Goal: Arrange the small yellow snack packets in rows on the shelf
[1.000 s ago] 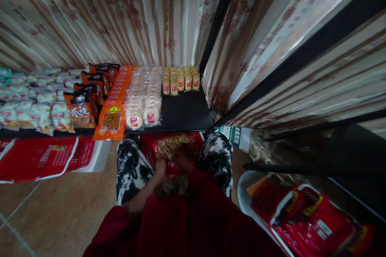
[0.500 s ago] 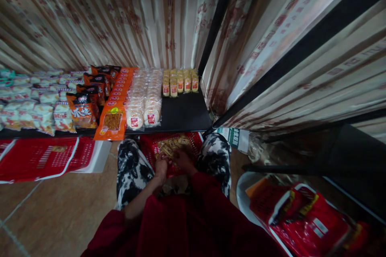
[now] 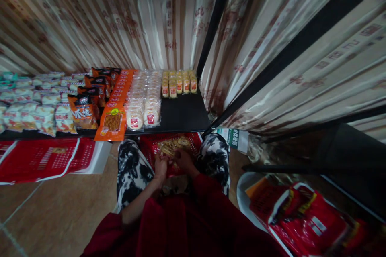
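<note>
A red plastic basket [image 3: 147, 147] sits between my knees, under the front edge of the black shelf. Several small yellowish-brown wrapped snacks [image 3: 181, 141] lie in it. My left hand [image 3: 161, 166] is over the near left part of the basket, its fingers curled together beside the snacks. Close by on the right, my right hand [image 3: 183, 161] has its fingers bent in toward the left one. Both hands look closed in a pinch; the dim light and the fingers hide what is between them.
On the black shelf [image 3: 183, 114] stand yellow snack packs [image 3: 179, 84], round white crackers [image 3: 151, 116], orange packets [image 3: 112, 122] and white packets [image 3: 45, 118]. Another red basket [image 3: 63, 154] is at left. Red bags [image 3: 316, 217] lie at lower right. Black poles [image 3: 256, 104] and curtains [image 3: 144, 16] border the shelf.
My hands stay over the basket, with only small shifts of the fingers; the right hand sits slightly lower. The view has tilted a little. The shelf goods have not moved.
</note>
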Motion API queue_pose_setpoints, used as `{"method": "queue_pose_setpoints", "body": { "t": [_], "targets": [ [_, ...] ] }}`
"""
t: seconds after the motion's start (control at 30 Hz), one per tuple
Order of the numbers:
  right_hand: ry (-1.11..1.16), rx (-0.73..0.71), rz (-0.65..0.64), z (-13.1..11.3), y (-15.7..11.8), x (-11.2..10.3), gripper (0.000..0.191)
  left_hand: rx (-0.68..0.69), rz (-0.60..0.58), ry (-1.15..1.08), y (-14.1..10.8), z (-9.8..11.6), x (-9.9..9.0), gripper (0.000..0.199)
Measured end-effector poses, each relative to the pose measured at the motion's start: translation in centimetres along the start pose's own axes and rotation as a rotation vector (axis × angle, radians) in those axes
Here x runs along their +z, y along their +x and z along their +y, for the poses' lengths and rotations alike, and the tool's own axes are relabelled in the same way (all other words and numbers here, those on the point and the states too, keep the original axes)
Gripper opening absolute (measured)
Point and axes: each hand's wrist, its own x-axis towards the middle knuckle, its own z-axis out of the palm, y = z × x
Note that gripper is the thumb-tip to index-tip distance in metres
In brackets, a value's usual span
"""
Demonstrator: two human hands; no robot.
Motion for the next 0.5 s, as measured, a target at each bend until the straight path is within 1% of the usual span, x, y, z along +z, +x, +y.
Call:
{"method": "queue_pose_setpoints", "body": {
  "t": [0.2, 0.43, 0.5],
  "targets": [
    [-0.021, -0.021, -0.016, -0.2, -0.2, -0.6, 0.033, -0.047, -0.019, -0.052, -1.3, 1.5, 0.6, 0.055],
    [0.032, -0.041, 0.002, 0.2, -0.4, -0.7, 0.032, -0.048, -0.061, -0.068, -1.4, 1.5, 0.5, 0.058],
    [0.058, -0.052, -0.014, 0.2, -0.4, -0.8, 0.030, -0.047, -0.078, -0.071, -1.4, 1.5, 0.5, 0.059]
  ]
}}
